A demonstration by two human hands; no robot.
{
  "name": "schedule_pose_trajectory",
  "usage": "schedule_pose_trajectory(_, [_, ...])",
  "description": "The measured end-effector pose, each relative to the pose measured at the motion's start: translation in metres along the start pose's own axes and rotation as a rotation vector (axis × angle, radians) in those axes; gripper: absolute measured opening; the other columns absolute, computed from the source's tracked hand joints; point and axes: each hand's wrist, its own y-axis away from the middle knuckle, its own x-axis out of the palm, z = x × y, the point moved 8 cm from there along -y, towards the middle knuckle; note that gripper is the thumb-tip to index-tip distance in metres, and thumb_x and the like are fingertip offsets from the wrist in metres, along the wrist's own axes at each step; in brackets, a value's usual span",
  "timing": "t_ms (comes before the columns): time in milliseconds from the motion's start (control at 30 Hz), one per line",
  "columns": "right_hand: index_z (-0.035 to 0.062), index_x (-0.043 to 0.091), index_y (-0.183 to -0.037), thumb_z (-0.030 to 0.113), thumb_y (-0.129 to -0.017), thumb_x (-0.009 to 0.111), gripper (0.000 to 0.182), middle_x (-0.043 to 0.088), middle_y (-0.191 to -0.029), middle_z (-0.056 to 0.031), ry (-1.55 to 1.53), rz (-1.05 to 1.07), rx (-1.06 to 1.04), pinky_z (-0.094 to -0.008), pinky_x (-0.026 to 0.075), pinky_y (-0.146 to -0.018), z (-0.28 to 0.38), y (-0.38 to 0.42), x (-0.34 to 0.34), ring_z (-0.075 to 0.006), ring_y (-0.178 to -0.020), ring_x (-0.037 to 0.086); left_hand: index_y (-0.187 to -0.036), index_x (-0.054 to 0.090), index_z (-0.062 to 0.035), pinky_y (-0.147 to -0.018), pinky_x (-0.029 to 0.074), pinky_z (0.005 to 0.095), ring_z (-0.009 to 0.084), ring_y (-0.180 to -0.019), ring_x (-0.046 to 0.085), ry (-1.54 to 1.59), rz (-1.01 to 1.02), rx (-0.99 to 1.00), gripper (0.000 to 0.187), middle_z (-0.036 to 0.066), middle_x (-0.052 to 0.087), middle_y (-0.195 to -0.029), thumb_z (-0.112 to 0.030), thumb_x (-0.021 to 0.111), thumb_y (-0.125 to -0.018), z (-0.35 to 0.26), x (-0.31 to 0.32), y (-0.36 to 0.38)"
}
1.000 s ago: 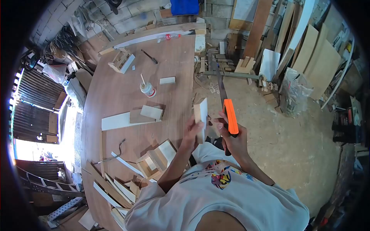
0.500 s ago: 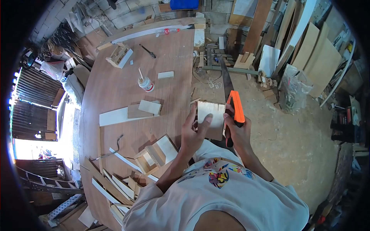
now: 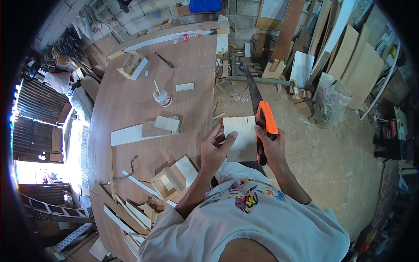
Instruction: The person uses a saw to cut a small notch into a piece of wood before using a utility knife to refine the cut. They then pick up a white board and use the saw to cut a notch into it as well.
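A flat, pale wooden board [image 3: 241, 142] with a ragged top edge is held up in front of my shirt. My left hand [image 3: 214, 150] grips its left side, thumb lying on the face and fingers behind. On the other side, my right hand [image 3: 273, 146] is closed around the orange and black handle of a handsaw [image 3: 267, 118], close against the board's right edge. The saw's blade points up and away from me, over the floor. What the right fingers do behind the handle is partly hidden.
On the brown table [image 3: 192, 105] are a glue jar with a stick [image 3: 163, 98], stacked boards [image 3: 166, 124], a small wooden assembly [image 3: 174, 177] and a curved metal rod [image 3: 132, 168]. Offcuts [image 3: 128, 214] pile at its near left. A plastic bag [image 3: 330, 100] stands on the floor near leaning planks.
The board has turned slightly so its face shows squarer to me. My right thumb has shifted at its edge. The whole view has moved a little.
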Motion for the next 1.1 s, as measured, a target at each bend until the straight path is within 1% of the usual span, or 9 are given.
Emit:
schedule_pose_trajectory(33, [-0.0012,0.060,-0.112,0.016,-0.085,0.063,0.032,0.057,-0.067,0.0019,-0.001,0.000,0.000,-0.0200,0.035,-0.037,0.000,-0.001,0.000,-0.0031,-0.042,0.044,-0.129,0.043,0.0085,-0.079,0.047,0.0223,0.0096,-0.089,0.058,0.020,-0.022,-0.003,0.050,0.009,0.064,-0.099,-0.007,0.063,-0.086,0.001,-0.002,-0.001])
schedule_pose_trajectory(133, [0.0006,0.061,-0.112,0.017,-0.085,0.064,0.032,0.055,-0.064,0.0029,0.020,0.019,0.005,-0.0201,0.034,-0.037,0.002,-0.005,0.002,-0.0027,-0.042,0.043,-0.121,0.049,0.0076,-0.077,0.047,0.0222,0.0101,-0.088,0.059,0.000,0.032,-0.131,0.043,0.010,0.064,-0.100,-0.008,0.065,-0.085,0.008,-0.005,-0.002])
schedule_pose_trajectory(267, [0.0022,0.062,-0.113,0.020,-0.086,0.063,0.032,0.058,-0.068,0.0017,0.067,0.080,-0.027,-0.0208,0.034,-0.037,-0.001,-0.015,-0.002,-0.0023,-0.042,0.042,-0.112,0.051,0.0036,-0.074,0.050,0.0236,0.0108,-0.085,0.061,0.061,0.031,-0.175,0.033,0.009,0.063,-0.099,-0.008,0.064,-0.084,0.020,-0.008,-0.004])
schedule_pose_trajectory(333, [0.0022,0.062,-0.113,0.022,-0.087,0.064,0.033,0.060,-0.071,0.0007,0.077,0.096,-0.057,-0.0211,0.034,-0.037,0.003,-0.017,-0.003,-0.0025,-0.041,0.042,-0.109,0.050,-0.0013,-0.070,0.054,0.0271,0.0131,-0.084,0.062,0.343,-0.075,-0.275,0.027,0.008,0.062,-0.099,-0.008,0.062,-0.086,0.023,-0.008,-0.002])
schedule_pose_trajectory(433, [0.0008,0.063,-0.111,0.029,-0.087,0.064,0.037,0.063,-0.076,-0.0014,-0.070,0.083,-0.035,-0.0209,0.034,-0.036,0.010,-0.016,-0.004,-0.0030,-0.040,0.042,-0.113,0.049,-0.0033,-0.068,0.057,0.0315,0.0166,-0.084,0.064,0.589,-0.198,-0.258,0.029,0.008,0.061,-0.102,-0.008,0.060,-0.087,0.038,-0.018,-0.005])
schedule_pose_trajectory(567, [-0.0011,0.062,-0.110,0.029,-0.084,0.068,0.041,0.064,-0.076,-0.0023,-0.023,0.112,-0.026,-0.0205,0.033,-0.036,0.005,-0.017,-0.001,-0.0036,-0.039,0.043,-0.117,0.046,-0.0043,-0.084,0.054,0.0391,0.0239,-0.100,0.062,0.756,-0.213,-0.148,0.030,0.011,0.058,-0.111,-0.007,0.057,-0.089,0.027,-0.013,-0.006])
schedule_pose_trajectory(767, [-0.0023,0.063,-0.104,0.021,-0.080,0.072,0.035,0.058,-0.065,-0.0004,-0.022,0.052,0.029,-0.0208,0.033,-0.035,-0.005,-0.019,-0.004,-0.0043,-0.039,0.044,-0.120,0.044,-0.0040,-0.096,0.046,0.0435,0.0252,-0.111,0.055,0.710,-0.159,-0.121,0.032,0.013,0.055,-0.118,-0.004,0.055,-0.090,0.026,0.010,-0.001])
schedule_pose_trajectory(933, [-0.0019,0.063,-0.100,0.017,-0.079,0.072,0.029,0.055,-0.060,0.0009,-0.093,0.012,0.004,-0.0213,0.032,-0.035,0.006,-0.018,-0.014,-0.0049,-0.038,0.044,-0.121,0.044,-0.0034,-0.093,0.046,0.0387,0.0218,-0.110,0.055,0.570,-0.048,-0.181,0.039,0.011,0.055,-0.119,-0.001,0.060,-0.085,0.032,0.008,0.002])
schedule_pose_trajectory(1100, [-0.0023,0.063,-0.100,0.018,-0.079,0.072,0.031,0.055,-0.060,0.0004,-0.021,0.005,-0.052,-0.0210,0.033,-0.036,0.015,-0.015,-0.013,-0.0053,-0.038,0.044,-0.124,0.043,-0.0028,-0.094,0.042,0.0308,0.0160,-0.107,0.055,0.469,0.026,-0.119,0.046,0.009,0.056,-0.118,-0.001,0.062,-0.083,0.029,0.005,0.000])
